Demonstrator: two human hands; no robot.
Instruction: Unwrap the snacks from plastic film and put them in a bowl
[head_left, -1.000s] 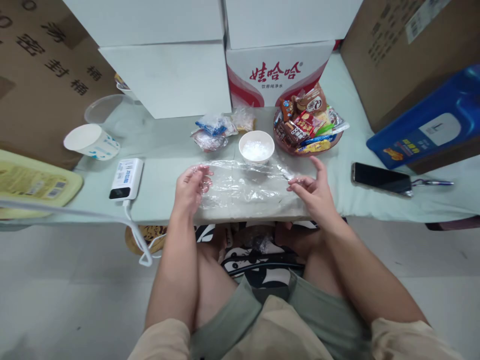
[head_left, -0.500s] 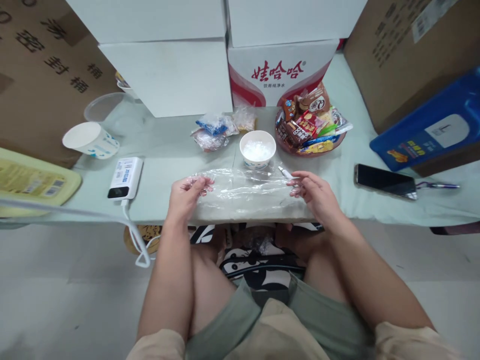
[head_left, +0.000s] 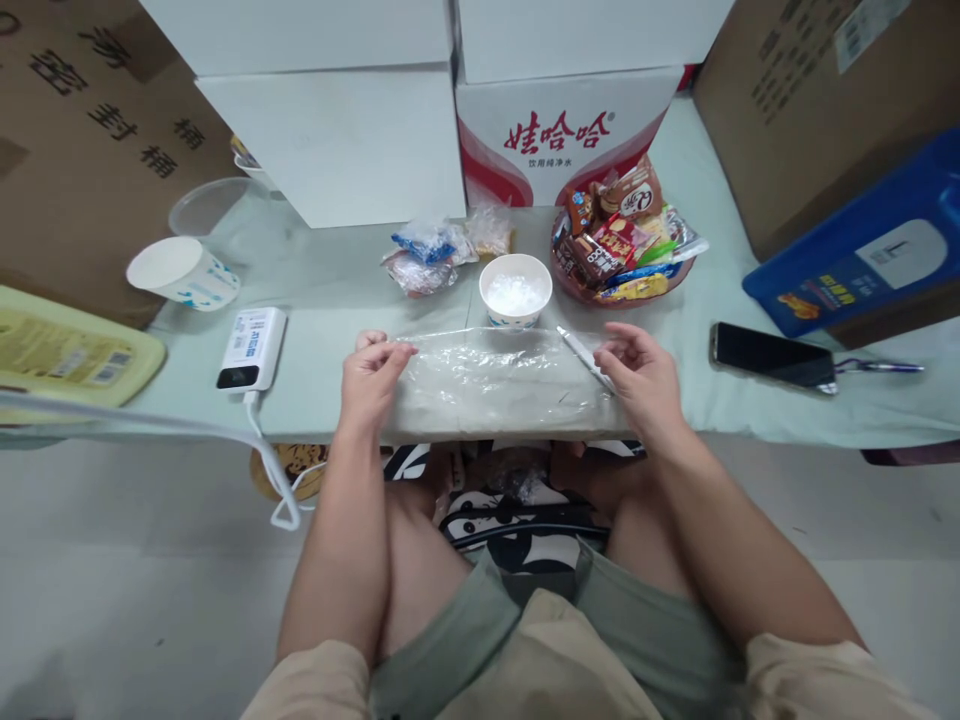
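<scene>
A clear plastic sheet [head_left: 495,375] lies flat on the pale green table [head_left: 337,300], at its front edge. My left hand [head_left: 367,375] is closed, and its fingertips pinch the sheet's left edge. At the right edge, my right hand [head_left: 641,375] has its fingers curled on the sheet. A thin white stick [head_left: 583,355] lies slanted just beside those fingers. Directly behind the sheet stands a white bowl [head_left: 515,290] with white granules in it.
A reddish basket of wrapped snacks [head_left: 622,250] and some small plastic bags [head_left: 435,255] sit behind the bowl. A phone [head_left: 772,357] and pen [head_left: 877,367] lie to the right. A power bank [head_left: 251,350] with cable and a tipped paper cup [head_left: 182,275] lie to the left. Boxes [head_left: 562,135] line the back.
Both hands have lowered the plastic sheet from a lifted, crumpled hold to flat on the table. The hands have drawn slightly toward the table's front edge.
</scene>
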